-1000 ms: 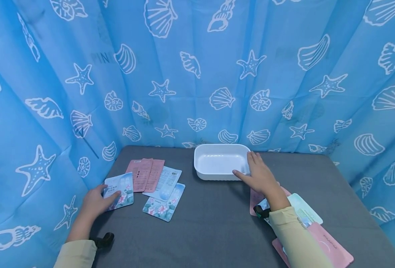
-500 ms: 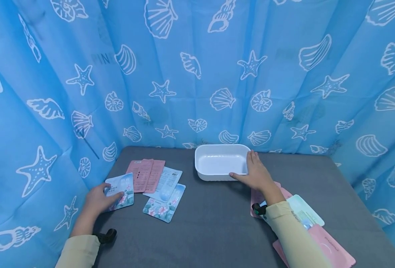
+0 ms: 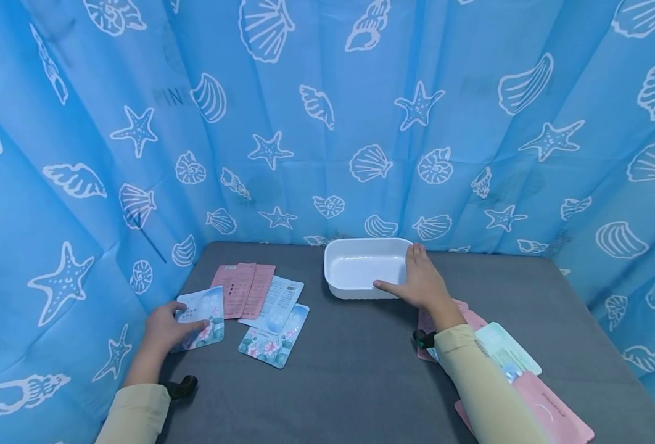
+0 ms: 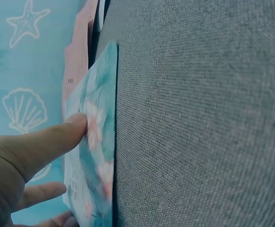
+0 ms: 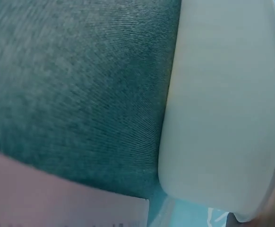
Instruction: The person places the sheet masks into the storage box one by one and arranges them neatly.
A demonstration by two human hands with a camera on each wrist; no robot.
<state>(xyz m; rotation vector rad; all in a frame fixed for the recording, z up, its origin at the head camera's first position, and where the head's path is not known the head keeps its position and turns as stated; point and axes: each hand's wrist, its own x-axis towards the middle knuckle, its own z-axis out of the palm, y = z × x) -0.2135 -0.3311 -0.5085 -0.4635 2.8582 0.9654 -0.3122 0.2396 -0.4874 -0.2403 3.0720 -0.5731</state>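
Hands at tray edge

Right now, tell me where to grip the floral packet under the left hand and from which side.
Pinch the floral packet at its near-left edge, coming from the left, where the left hand already rests. It is thin and flat on the grey table, so sliding a thumb under that free edge probably works best.

I see open grey table between my two hands, clear from the near edge up to the white tray. On my left, loose sachets lie spread in the way. On my right, pink and pale sachets lie under my forearm. The blue curtain closes in the back and both sides, just behind the tray.
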